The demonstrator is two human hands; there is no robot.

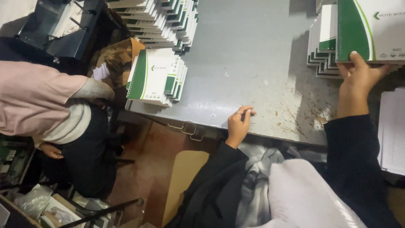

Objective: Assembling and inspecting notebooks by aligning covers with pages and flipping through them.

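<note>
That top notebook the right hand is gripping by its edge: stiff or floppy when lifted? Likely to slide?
Probably fairly stiff: the notebook stays flat while the right hand grips only its edge. Likely light, since one hand manages it. Its cover looks smooth, so it may slide off the uneven stack beneath if pushed.

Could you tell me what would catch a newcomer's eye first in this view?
Stacks of green-and-white notebooks crowd the grey table. At upper right, the right hand grips one notebook above another pile. The left hand rests on the table's near edge.
</note>
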